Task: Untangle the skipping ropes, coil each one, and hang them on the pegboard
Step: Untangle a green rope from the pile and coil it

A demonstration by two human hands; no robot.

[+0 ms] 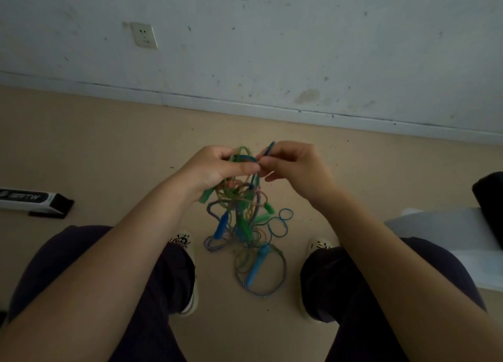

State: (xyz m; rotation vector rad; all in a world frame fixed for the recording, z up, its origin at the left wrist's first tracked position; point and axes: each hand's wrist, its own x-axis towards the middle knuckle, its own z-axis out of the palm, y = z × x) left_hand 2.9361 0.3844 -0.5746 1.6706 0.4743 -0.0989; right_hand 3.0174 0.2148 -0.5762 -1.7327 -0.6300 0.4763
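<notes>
The tangle of skipping ropes [242, 212] hangs between the person's knees, its top bunched in the hands and its lower loops trailing onto the floor [109, 144] well out from the wall edge, between the two shoes. It mixes thin, glossy green and blue cords with a thicker braided rope [261, 293] speckled blue and white that lies in a round loop on the floor; smooth moulded plastic handles show through it, a blue handle [255, 263] low down and a green handle [205, 195] just under the left palm. The left hand [217, 168] grips the upper bundle, fingers curled round several strands, thumb pressed across them. The right hand [294, 166] pinches a single blue cord [268, 151] between thumb and fingertips, its end sticking up above the knuckles. By the look of it the work is at the untangling step, with nothing coiled and no pegboard in view. The next move likely calls for drawing that blue strand free through the knot while the left hand holds the rest steady, slackening rather than tugging, since thin slick cords cinch tight under pull
</notes>
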